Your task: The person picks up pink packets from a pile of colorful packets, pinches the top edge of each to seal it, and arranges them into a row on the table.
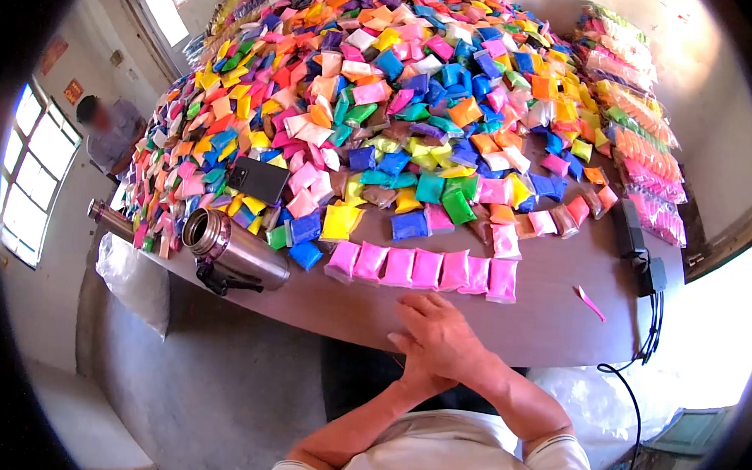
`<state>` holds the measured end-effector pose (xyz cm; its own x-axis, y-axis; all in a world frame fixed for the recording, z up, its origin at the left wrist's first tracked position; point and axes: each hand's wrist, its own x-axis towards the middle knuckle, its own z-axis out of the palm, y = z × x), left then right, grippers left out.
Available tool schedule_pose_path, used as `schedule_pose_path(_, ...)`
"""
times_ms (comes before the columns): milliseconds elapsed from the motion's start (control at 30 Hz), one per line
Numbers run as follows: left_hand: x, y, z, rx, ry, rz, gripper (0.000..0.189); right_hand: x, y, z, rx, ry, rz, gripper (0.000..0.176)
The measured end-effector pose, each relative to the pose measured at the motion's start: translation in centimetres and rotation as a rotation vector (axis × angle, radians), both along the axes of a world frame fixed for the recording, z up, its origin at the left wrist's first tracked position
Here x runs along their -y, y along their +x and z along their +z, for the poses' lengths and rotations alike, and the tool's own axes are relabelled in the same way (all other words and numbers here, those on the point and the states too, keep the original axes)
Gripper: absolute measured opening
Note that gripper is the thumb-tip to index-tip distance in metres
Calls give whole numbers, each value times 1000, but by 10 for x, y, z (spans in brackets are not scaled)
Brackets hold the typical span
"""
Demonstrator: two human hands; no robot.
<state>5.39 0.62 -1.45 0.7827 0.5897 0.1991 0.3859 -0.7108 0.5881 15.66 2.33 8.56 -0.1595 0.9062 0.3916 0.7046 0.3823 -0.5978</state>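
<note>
My right hand (445, 335) lies across my left hand (421, 376) at the table's front edge, its fingers stretched out and holding nothing. Most of my left hand, including its fingers, is hidden underneath. Just beyond the hands, a row of small pink packets (427, 270) lies side by side on the brown table (357, 307). Another pink packet (506, 241) sits above the row's right end. Behind them rises a large heap of colourful packets (413, 112).
A steel flask (247, 251) lies tilted at left, near a black phone (258, 181) on the packets. Right are a pink plastic piece (590, 304), a black power adapter (629, 227) with cables, and stacked bags (644, 153). A person (114, 135) is at far left.
</note>
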Motion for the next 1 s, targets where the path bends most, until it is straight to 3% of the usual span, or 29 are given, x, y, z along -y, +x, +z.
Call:
schedule_pose_path(167,7,-2,-47,-78,452,-113,44,-20,-26,-4,165,-125,12,41)
schedule_pose_path(267,10,-1,-58,-99,560,-136,48,-33,-31,-7,186,-101,7,44)
schedule_pose_path(333,12,4,-55,116,3,31,65,-42,-36,-15,211,-47,-26,44)
schedule_pose_path(367,12,0,-53,114,2,33,65,-45,-37,-17,238,8,-59,44)
schedule_pose_path(433,6,-7,-13,217,-324,3,54,-50,-38,-17,220,-17,-36,44)
schedule_pose_path(567,14,-5,-53,167,-180,43,59,-51,-41,-12,239,-167,17,48)
schedule_pose_path(667,22,-3,-82,41,-175,-45,52,-49,-44,-15,281,-115,34,43)
schedule_pose_path(767,17,1,-65,114,-104,-21,53,-58,-46,-14,303,20,70,37)
schedule_pose_path(833,8,-1,-30,130,-333,0,41,-70,-49,-11,352,46,58,32)
schedule_pose_path(867,5,-1,-15,129,-329,-1,41,-77,-51,-10,403,70,44,28)
schedule_pose_path(1000,-4,3,17,176,-46,33,37,-112,-60,-27,491,179,-33,31)
